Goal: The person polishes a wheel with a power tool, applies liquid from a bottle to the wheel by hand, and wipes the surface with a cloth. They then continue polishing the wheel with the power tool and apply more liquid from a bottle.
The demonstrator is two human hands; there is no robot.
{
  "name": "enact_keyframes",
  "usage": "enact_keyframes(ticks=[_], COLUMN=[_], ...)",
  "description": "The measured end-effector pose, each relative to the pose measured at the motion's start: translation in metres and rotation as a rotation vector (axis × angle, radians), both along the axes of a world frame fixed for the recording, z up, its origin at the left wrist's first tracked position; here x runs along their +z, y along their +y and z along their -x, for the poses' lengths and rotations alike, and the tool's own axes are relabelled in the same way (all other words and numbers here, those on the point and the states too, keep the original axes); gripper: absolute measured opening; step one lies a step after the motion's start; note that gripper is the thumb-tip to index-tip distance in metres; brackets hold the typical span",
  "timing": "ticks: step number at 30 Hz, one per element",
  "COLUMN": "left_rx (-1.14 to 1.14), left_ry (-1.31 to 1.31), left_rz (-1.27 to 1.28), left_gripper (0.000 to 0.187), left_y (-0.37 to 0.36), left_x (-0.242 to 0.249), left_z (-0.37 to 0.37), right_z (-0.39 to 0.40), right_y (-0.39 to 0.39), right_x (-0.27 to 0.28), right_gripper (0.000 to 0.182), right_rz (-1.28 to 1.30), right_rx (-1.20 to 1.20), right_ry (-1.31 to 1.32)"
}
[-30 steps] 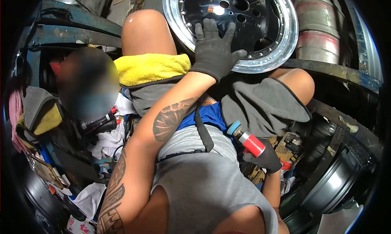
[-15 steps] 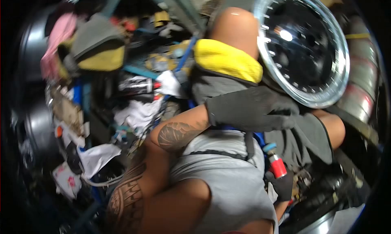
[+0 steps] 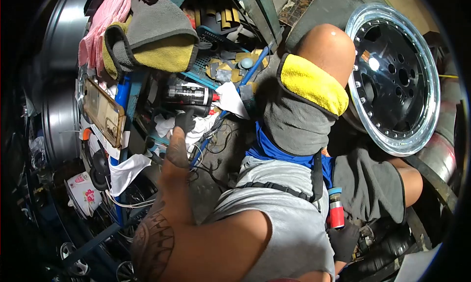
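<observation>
My left hand (image 3: 185, 120), in a dark glove, reaches over a cluttered shelf. It is right at a crumpled white cloth (image 3: 200, 130), just below a black can with a red tip (image 3: 189, 94); its fingers hardly show. Low on the right, my right hand (image 3: 343, 241), gloved too, is closed round the lower end of a small red cylinder with a blue top (image 3: 336, 211). Beyond my legs leans a wheel rim (image 3: 400, 78) with a polished silver lip and a glossy black centre. A grey and yellow towel (image 3: 306, 105) covers my nearer thigh.
A folded grey and yellow towel (image 3: 162, 34) and a pink cloth (image 3: 104, 29) hang at upper left. A phone in a clear case (image 3: 104, 110) stands by the blue frame. More dark rims (image 3: 61, 120) line the left edge. Cables lie on the floor below the shelf.
My left hand has left my lap and swung left to the white cloth on the shelf. The view has shifted and become sharper. My right hand still holds the red cylinder.
</observation>
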State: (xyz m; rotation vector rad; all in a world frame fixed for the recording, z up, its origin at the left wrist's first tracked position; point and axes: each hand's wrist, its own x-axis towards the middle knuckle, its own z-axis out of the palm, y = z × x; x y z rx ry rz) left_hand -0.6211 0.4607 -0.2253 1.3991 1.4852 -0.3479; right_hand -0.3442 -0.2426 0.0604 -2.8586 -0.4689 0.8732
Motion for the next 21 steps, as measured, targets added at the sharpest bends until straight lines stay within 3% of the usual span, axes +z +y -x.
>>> enact_keyframes(ticks=[1,4,6,10,15,16,17,18,21], left_rx=[-0.498,-0.480,-0.788,-0.358,0.512,0.580,0.630,0.553,0.479], left_ry=[0.189,0.193,0.498,0.278,-0.398,-0.475,-0.547,-0.489,-0.471], left_rz=[-0.377,-0.732,-1.054,-0.766,-0.268,-0.272,-0.416,-0.368,-0.730], left_gripper=[0.022,0.031,0.044,0.057,0.073,0.077,0.064,0.075,0.094], left_y=[-0.002,0.030,0.001,0.015,0.027,0.015,-0.007,-0.009,-0.082], left_x=[-0.005,-0.086,-0.057,-0.056,-0.067,-0.051,-0.041,-0.030,0.029], left_z=[0.010,0.048,0.001,-0.038,-0.040,-0.044,-0.048,-0.036,-0.056], right_z=[-0.002,-0.011,-0.026,-0.053,-0.077,-0.081,-0.084,-0.088,-0.103], right_y=[0.005,0.006,0.012,0.017,0.030,0.032,0.037,0.043,0.049], right_x=[0.006,0.008,0.019,0.034,0.051,0.053,0.056,0.060,0.060], right_gripper=[0.036,0.044,0.050,0.053,0.041,0.039,0.036,0.033,0.038], right_rz=[-0.009,-0.011,0.011,-0.006,-0.109,-0.154,-0.197,-0.240,-0.202], right_rx=[-0.036,-0.085,-0.026,-0.109,0.227,0.120,0.016,-0.086,0.013], right_ry=[0.010,0.142,0.203,0.297,0.111,0.149,0.191,0.239,0.226])
